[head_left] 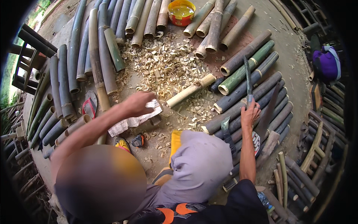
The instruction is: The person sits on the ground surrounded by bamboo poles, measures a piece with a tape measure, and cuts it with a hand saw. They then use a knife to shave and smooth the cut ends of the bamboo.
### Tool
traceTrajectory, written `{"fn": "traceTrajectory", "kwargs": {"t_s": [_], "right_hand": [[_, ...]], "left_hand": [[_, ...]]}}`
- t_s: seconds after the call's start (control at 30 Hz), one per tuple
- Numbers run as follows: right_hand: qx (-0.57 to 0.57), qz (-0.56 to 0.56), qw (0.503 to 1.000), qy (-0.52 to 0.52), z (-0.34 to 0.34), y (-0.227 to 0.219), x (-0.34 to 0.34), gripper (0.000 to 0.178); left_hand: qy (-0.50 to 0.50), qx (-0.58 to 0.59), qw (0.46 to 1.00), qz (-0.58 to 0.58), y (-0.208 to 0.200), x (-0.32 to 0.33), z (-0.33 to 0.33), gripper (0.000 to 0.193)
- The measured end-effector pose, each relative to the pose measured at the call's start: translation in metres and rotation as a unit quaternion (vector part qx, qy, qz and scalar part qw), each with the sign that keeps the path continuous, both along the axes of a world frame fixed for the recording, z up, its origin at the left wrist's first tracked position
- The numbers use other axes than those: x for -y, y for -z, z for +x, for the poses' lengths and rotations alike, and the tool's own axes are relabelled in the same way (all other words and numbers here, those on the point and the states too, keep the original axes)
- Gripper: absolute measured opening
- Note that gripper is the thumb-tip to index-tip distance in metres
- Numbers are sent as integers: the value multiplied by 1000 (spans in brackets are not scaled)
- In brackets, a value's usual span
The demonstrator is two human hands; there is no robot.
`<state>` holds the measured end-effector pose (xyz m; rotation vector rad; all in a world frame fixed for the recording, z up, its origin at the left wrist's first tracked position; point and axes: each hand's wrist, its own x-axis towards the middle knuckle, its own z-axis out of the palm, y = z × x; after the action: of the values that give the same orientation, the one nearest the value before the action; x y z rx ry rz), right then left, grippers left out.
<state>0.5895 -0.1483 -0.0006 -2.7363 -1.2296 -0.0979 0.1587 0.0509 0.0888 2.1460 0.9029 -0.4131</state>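
Plainly, the ground (287,67) carried everything: a peeled bamboo length (190,90) lay just off the right edge of the covered block (157,109); the right hand (250,111) gripped a long knife (248,76); the left hand (140,103) curled at that block, grip unclear. Strokes aimed clear of the left seemed wisest.

Mid-ground (286,52), we log a chip heap (158,69). Far edge: bucket (181,13), bamboo poles (214,28) either side. Left edge: poles, a sandal (90,103) among their near ends. Right edge: pole row (232,111), saw (269,106) on top, knife (248,80) above. Nearer us: stand (136,120), left of a cut bamboo length (182,96).
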Motion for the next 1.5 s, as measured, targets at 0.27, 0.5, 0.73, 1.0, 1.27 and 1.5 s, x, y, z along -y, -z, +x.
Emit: {"fn": "traceTrajectory", "kwargs": {"t_s": [0.27,0.5,0.73,1.0,1.27,1.5], "right_hand": [[-69,52,996,11,26,29,0,60],[-58,60,996,40,23,41,-1,59],[-91,34,995,22,28,37,-7,61],[-370,223,898,79,62,40,-4,33],[-652,298,695,46,-5,-75,18,38],[-611,341,714,-26,-32,-212,37,48]], "left_hand": [[-240,-23,970,-4,131,42,139,71],[-373,452,757,-290,56,51,112,94],[-519,477,648,-287,0,12,135,51],[-489,357,773,-188,-70,-1,97,38],[-375,300,872,-96,-135,-13,-16,41],[-355,366,853,-110,-115,28,-69,51]]}}
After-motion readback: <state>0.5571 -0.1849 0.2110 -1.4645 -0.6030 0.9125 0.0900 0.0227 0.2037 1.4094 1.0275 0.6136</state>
